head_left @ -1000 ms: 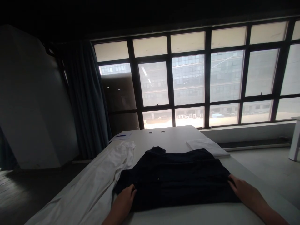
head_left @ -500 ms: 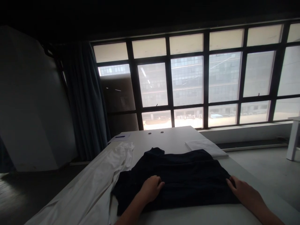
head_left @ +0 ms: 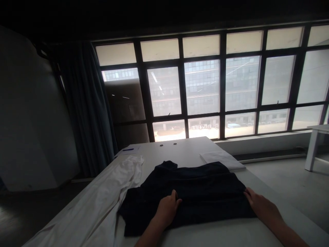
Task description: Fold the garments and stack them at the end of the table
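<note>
A dark, nearly black shirt (head_left: 203,188) lies spread sideways on the white table (head_left: 221,233), with its collar-like end toward the far left. My left hand (head_left: 168,207) is over the middle of the shirt, thumb and fingers pinched on its cloth. At the shirt's right edge, my right hand (head_left: 260,204) grips the fabric between thumb and fingers. The near edge of the shirt lies close to me, and my left forearm covers part of it.
A crumpled white garment (head_left: 100,195) runs along the table's left side. Folded white cloth (head_left: 222,160) rests at the back right. Paper with a blue pen (head_left: 128,149) lies at the far left corner. Another white table (head_left: 312,147) stands at right, beyond the floor.
My left hand has shifted slightly right and its fingers have closed into a pinch on the shirt. My right hand stays at the right edge. The whole view has turned slightly.
</note>
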The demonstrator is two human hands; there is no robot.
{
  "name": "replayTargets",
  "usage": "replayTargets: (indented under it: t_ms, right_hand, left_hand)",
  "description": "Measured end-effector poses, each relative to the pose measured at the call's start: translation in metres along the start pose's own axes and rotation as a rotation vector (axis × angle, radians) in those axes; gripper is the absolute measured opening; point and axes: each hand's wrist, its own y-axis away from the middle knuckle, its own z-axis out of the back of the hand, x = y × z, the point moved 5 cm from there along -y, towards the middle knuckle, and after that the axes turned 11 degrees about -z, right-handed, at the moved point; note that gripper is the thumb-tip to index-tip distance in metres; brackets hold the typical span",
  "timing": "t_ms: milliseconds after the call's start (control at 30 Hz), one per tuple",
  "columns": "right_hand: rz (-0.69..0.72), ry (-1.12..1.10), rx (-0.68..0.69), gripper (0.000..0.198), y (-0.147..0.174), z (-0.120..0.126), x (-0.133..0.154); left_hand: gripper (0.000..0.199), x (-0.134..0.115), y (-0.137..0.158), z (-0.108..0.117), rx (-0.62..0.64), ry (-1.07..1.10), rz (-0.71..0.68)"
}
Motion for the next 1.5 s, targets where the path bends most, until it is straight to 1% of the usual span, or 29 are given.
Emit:
replayTargets:
  t_ms: [133,200,300,400,533,633,767,833,900,967,1000,1033,1100,1167,1233,1333,1400,1500]
  right_hand:
    - [-0.021,-0.008,0.02,0.049,0.001,-0.001,-0.002]
    - [-0.021,-0.008,0.018,0.047,0.001,-0.002,-0.002]
    - [-0.014,-0.003,-0.005,0.042,0.002,0.0,0.0]
    - [-0.021,-0.026,-0.014,0.043,0.003,0.001,0.003]
    - [-0.048,-0.008,-0.009,0.044,0.003,0.004,0.004]
    - [-0.028,0.013,-0.02,0.044,0.005,0.008,0.005]
    - [-0.007,0.001,-0.022,0.043,0.009,0.015,0.005]
    - [0.004,0.045,-0.068,0.038,0.012,0.019,0.007]
    - [0.032,0.118,-0.186,0.034,0.016,0.024,0.014]
    - [0.102,0.15,-0.28,0.033,0.023,0.028,0.029]
    - [0.165,0.134,-0.284,0.032,0.028,0.027,0.04]
    - [0.245,0.099,-0.257,0.032,0.034,0.025,0.053]
    - [0.422,-0.001,-0.154,0.034,0.048,0.016,0.078]
    - [0.529,-0.08,-0.055,0.039,0.059,0.006,0.094]
    - [0.545,-0.103,0.037,0.049,0.064,-0.006,0.099]
    - [0.517,-0.056,0.145,0.059,0.06,-0.023,0.093]
    - [0.503,-0.023,0.172,0.061,0.055,-0.028,0.088]
    - [0.488,-0.008,0.165,0.063,0.053,-0.028,0.085]
  left_hand:
    - [0.047,-0.003,0.001,0.0,-0.023,-0.044,0.028]
    - [0.05,-0.003,0.001,0.0,-0.028,-0.061,0.043]
    - [0.044,-0.001,0.001,-0.001,-0.021,-0.073,0.067]
    - [0.036,0.001,0.0,-0.002,-0.013,-0.071,0.093]
    - [0.04,0.002,0.001,-0.002,-0.035,-0.057,0.103]
    - [0.046,0.0,0.002,-0.001,-0.058,-0.056,0.085]
    - [0.034,-0.002,0.002,0.001,-0.068,-0.059,0.079]
    - [0.029,-0.006,0.002,0.005,-0.087,-0.06,0.082]
    - [0.027,-0.014,0.003,0.014,-0.144,-0.069,0.061]
    - [0.026,-0.03,0.006,0.025,-0.222,-0.071,-0.019]
    - [0.026,-0.04,0.008,0.028,-0.243,-0.064,-0.084]
    - [0.027,-0.05,0.009,0.029,-0.245,-0.05,-0.158]
    - [0.026,-0.068,0.013,0.025,-0.185,-0.004,-0.302]
    - [0.03,-0.078,0.016,0.016,-0.108,0.053,-0.393]
    - [0.043,-0.079,0.017,0.007,-0.048,0.102,-0.413]
    - [0.057,-0.073,0.016,-0.004,0.033,0.126,-0.388]
    - [0.061,-0.069,0.015,-0.008,0.08,0.121,-0.386]
    - [0.064,-0.067,0.014,-0.008,0.117,0.114,-0.383]
